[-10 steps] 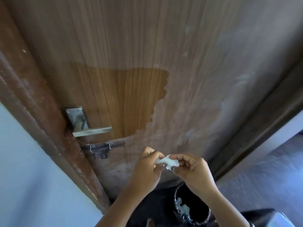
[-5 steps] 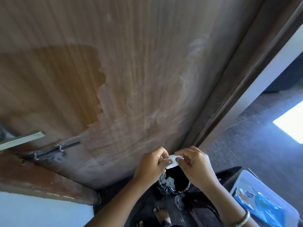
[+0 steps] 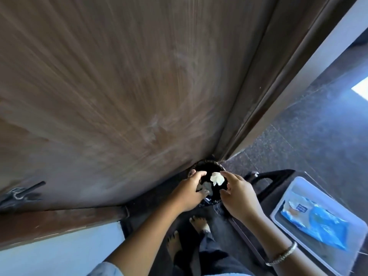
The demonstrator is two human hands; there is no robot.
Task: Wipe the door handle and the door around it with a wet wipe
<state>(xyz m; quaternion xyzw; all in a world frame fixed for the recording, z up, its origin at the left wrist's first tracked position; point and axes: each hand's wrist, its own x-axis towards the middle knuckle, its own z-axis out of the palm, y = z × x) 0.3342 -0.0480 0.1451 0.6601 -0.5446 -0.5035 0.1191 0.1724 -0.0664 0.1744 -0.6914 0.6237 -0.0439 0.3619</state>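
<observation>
As the person stood barefoot before the brown wooden door (image 3: 139, 86), both hands hung low over a small black bin (image 3: 205, 166) that sat on the floor against the door's bottom corner. The left hand (image 3: 189, 190) reached across the near rim with its fingers stretched out, its grip slack and holding nothing. The right hand (image 3: 239, 194) hovered at the other side, thumb and fingers spread apart, its grip likewise loose. A crumpled white wet wipe (image 3: 217, 178) showed between the two hands over the dark mouth of the bin, just beside the tip of the right forefinger; whether it touched that finger I could not tell. A grey scrap (image 3: 206, 188) lay lower in the bin by the left thumb. A thin bangle (image 3: 282, 254) ringed the right wrist. Off to the right a pale tray (image 3: 278, 219) carried a blue pack (image 3: 316, 218). A dark sliding bolt (image 3: 22, 193), blurred, was fixed to the door at the far left, and pale smeared streaks marked the wood above the bin
</observation>
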